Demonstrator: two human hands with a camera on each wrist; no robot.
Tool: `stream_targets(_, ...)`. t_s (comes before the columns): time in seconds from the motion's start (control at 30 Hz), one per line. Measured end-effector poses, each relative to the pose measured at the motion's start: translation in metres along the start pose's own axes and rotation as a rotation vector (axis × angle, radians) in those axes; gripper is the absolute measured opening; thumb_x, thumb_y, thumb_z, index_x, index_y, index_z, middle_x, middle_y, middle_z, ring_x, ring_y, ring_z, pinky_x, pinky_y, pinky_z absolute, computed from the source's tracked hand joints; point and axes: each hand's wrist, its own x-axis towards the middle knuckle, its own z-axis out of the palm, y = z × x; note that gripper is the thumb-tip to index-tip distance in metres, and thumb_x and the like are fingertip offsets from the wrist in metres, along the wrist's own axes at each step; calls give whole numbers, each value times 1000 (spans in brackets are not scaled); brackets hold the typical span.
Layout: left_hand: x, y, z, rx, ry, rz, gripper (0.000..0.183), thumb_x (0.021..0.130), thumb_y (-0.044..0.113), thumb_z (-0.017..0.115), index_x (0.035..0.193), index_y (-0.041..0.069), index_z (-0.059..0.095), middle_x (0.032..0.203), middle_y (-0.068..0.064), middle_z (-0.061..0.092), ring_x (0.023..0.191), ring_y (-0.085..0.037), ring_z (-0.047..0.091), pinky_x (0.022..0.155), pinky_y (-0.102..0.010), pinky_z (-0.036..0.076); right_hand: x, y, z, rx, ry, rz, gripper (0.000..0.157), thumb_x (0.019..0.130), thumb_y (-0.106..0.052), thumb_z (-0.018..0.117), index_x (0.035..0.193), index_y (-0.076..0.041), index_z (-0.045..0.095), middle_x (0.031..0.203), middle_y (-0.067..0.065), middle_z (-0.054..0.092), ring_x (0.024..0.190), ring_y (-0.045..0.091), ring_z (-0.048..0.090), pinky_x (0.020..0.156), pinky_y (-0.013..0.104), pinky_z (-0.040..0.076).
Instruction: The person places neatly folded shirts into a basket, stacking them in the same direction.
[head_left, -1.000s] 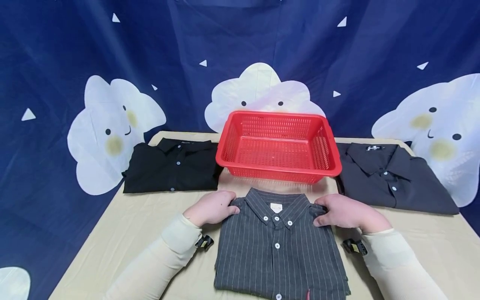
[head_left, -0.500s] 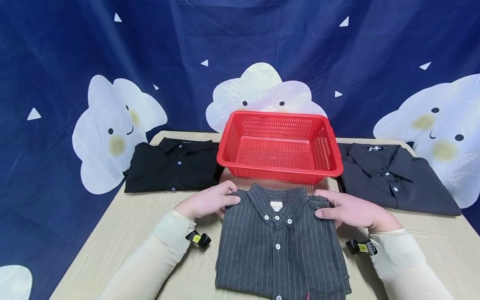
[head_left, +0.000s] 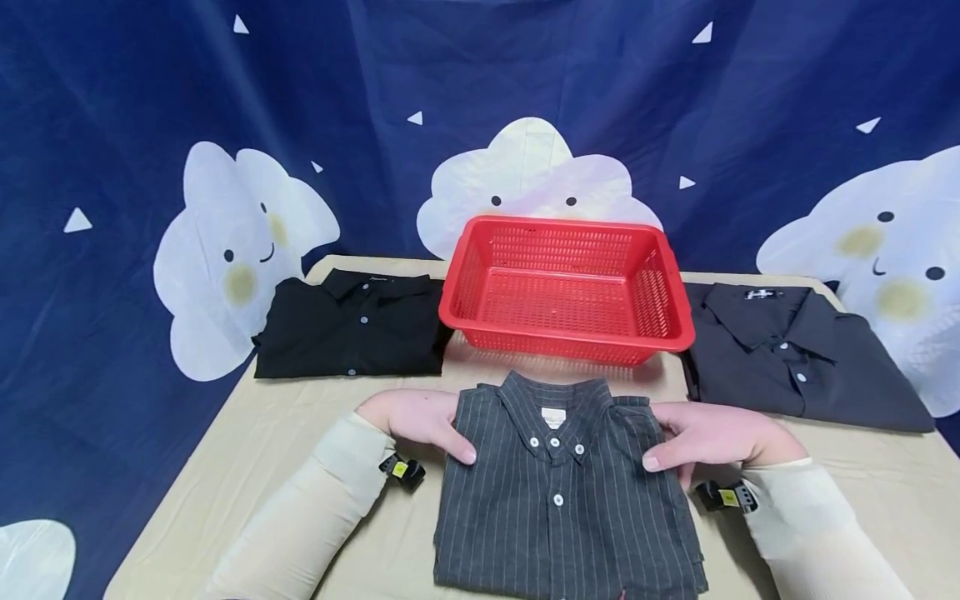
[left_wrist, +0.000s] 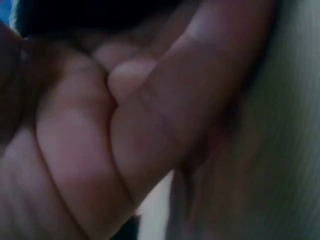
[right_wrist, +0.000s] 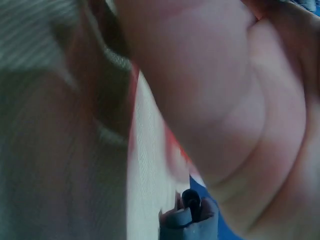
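A folded dark grey pinstriped shirt (head_left: pixel 510 517) lies front up in the head view, its collar pointing away from me. My left hand (head_left: pixel 420 415) grips its upper left edge, thumb on top and the other fingers hidden beneath. At the upper right edge, my right hand (head_left: pixel 723 435) holds the shirt the same way. The left wrist view shows curled left fingers (left_wrist: pixel 155 120) close up under dark cloth. In the right wrist view, blurred right fingers (right_wrist: pixel 200 90) fill much of the picture.
A red plastic basket (head_left: pixel 566 342) with nothing in it stands just beyond the shirt. A folded black shirt (head_left: pixel 322 337) lies left of it, a folded dark grey shirt (head_left: pixel 855 375) right. Beige cloth (head_left: pixel 285 467) covers the table; a blue cloud-patterned curtain (head_left: pixel 360 83) hangs behind.
Both hands have shifted from the shirt's shoulder corners a little down its side edges, with fingers now under it. The shirt's shoulders look flatter. The view has shifted slightly.
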Motion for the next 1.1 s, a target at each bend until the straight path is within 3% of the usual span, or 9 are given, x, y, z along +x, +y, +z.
stream_targets(0.07,2,4,4,18,-22,-22,43,93,14,72,133,7,58,120,-2,68,108,-16,65,97,-35,51,1,0,3,48,-30,-15,36,99,-3,61,132,3,49,112,24,69,91,38,72,68,50,60)
stream_targets(0.17,2,8,8,-18,-18,-92,38,94,10,71,129,5,59,113,-4,71,97,-17,70,82,-39,59,5,-2,6,95,-86,-57,42,99,1,60,137,4,42,121,26,65,101,43,69,80,51,59)
stream_targets(0.27,3,9,11,-77,-6,-130,31,97,7,66,127,2,58,106,-9,74,88,-23,73,71,-45,61,4,-4,7,-8,-49,-81,38,99,-1,59,135,1,46,122,20,65,101,36,69,83,46,58)
stream_targets(0.33,3,9,12,-86,-2,-121,30,99,6,63,128,0,57,105,-11,74,87,-25,74,71,-45,61,1,-7,6,-112,11,-63,32,100,-6,60,130,-3,51,118,14,67,96,30,71,78,41,59)
stream_targets(0.43,2,9,12,-94,-3,-106,32,100,7,62,130,-1,55,106,-12,74,88,-27,74,71,-46,61,-4,-11,5,-184,53,-36,25,103,-10,56,127,-5,54,112,10,69,91,26,72,72,39,60)
stream_targets(0.73,-6,14,8,-94,-1,-72,32,100,10,62,132,3,56,110,-12,73,91,-29,74,76,-46,61,-11,-16,4,-143,40,-65,24,105,-5,50,129,0,51,108,12,70,83,29,73,65,43,61)
stream_targets(0.97,-13,19,7,-103,-19,-42,32,101,8,60,131,0,58,116,-11,71,96,-27,72,80,-47,60,-16,-23,3,-176,46,-87,23,106,-6,48,128,-1,52,107,11,71,85,28,73,68,40,60)
stream_targets(1.1,-18,23,5,-88,0,-29,37,100,9,61,135,1,56,119,-11,69,98,-28,72,82,-47,59,-20,-26,2,-124,47,-99,25,106,-4,47,130,3,52,109,16,71,87,34,73,73,41,60)
